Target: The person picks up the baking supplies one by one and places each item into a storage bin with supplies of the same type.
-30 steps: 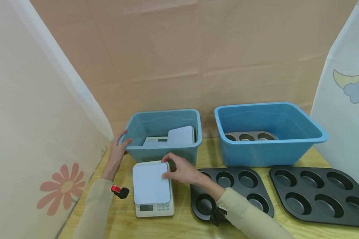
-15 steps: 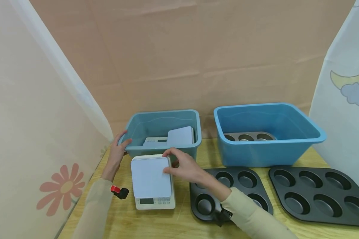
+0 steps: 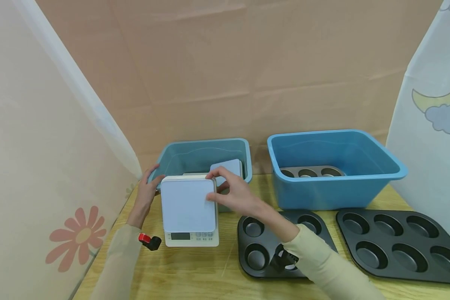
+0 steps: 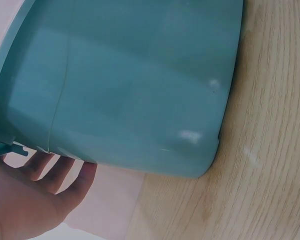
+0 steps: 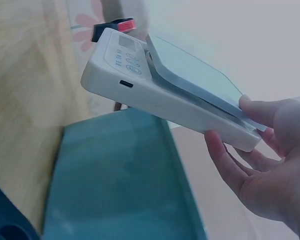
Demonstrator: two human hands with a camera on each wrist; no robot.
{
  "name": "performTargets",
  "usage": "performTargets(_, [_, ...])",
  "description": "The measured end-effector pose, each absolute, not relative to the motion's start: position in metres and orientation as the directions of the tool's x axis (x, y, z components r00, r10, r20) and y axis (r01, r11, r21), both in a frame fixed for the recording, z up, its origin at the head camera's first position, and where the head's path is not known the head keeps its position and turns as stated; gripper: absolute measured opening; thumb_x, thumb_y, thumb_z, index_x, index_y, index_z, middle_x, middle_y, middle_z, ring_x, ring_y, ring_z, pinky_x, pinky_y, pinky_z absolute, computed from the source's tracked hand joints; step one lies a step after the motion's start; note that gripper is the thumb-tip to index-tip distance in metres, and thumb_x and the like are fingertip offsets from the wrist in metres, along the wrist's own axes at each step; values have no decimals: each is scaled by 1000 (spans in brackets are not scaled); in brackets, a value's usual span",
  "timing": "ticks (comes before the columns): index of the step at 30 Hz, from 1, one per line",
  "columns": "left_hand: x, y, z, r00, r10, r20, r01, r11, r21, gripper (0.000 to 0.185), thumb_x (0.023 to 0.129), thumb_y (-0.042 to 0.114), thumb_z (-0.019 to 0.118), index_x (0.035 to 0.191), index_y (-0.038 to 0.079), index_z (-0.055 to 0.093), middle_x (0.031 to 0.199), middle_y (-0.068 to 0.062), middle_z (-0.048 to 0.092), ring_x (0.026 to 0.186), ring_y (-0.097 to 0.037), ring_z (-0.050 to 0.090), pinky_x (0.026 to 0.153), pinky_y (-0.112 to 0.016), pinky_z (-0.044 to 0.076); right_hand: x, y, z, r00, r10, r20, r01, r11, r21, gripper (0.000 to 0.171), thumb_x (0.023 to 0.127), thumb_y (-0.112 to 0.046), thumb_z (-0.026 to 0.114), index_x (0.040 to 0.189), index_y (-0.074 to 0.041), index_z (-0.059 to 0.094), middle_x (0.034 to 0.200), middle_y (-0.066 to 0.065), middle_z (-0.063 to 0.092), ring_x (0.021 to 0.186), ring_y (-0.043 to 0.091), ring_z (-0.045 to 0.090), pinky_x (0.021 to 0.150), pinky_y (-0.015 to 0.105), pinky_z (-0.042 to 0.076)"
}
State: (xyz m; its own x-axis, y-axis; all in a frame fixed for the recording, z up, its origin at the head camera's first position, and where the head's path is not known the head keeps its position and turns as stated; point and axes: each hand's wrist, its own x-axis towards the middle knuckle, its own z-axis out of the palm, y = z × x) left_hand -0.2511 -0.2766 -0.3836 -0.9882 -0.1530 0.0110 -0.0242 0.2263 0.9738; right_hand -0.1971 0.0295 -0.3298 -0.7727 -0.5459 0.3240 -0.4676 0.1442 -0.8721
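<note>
My right hand [image 3: 230, 193] grips a white kitchen scale [image 3: 188, 210] by its far right corner and holds it tilted in the air, in front of the small teal bin [image 3: 243, 156]. In the right wrist view the scale [image 5: 160, 90] hangs over the bin [image 5: 120, 180], thumb on top and fingers [image 5: 230, 170] underneath. My left hand [image 3: 147, 192] holds the bin's left rim; in the left wrist view its fingers [image 4: 55, 172] curl at the bin's wall [image 4: 125, 85]. Another scale [image 3: 228, 167] lies inside the bin, mostly hidden.
A larger blue bin [image 3: 333, 166] at the right holds a muffin tray [image 3: 313, 171]. Two dark muffin trays [image 3: 262, 246] [image 3: 401, 243] lie on the wooden table [image 3: 195, 275] in front. Pale curtains stand at both sides and a brown wall behind.
My right hand has lifted the scale off the table and carried it up toward the small bin. The left hand has stayed on the bin's rim.
</note>
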Motion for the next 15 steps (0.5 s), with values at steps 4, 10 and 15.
performTargets(4, [-257,-281,-392,-986,-165,17,-22,234,972,53,97,26,46,147,24,29,153,-8,20,129,-32,31,81,-31,45,-198,30,-319,-786,-525,326,-466,157,-870,38,85,-19,71,116,-21,50,119,-3,51,83,19,63,64,31,55])
performTargets(10, [-258,-281,-395,-986,-163,37,0,226,974,53,97,29,47,147,25,29,151,-7,23,126,-29,35,72,-23,47,-200,32,-305,-798,-502,335,-469,166,-868,39,84,-18,71,117,-19,50,120,-2,52,85,20,63,65,32,55])
performTargets(15, [-257,-280,-393,-987,-154,42,6,227,974,54,97,33,47,147,24,28,150,-8,25,126,-28,35,74,-25,47,-194,35,-284,-791,-485,372,-489,139,-861,40,85,-9,69,120,-10,49,121,6,51,88,27,63,69,40,55])
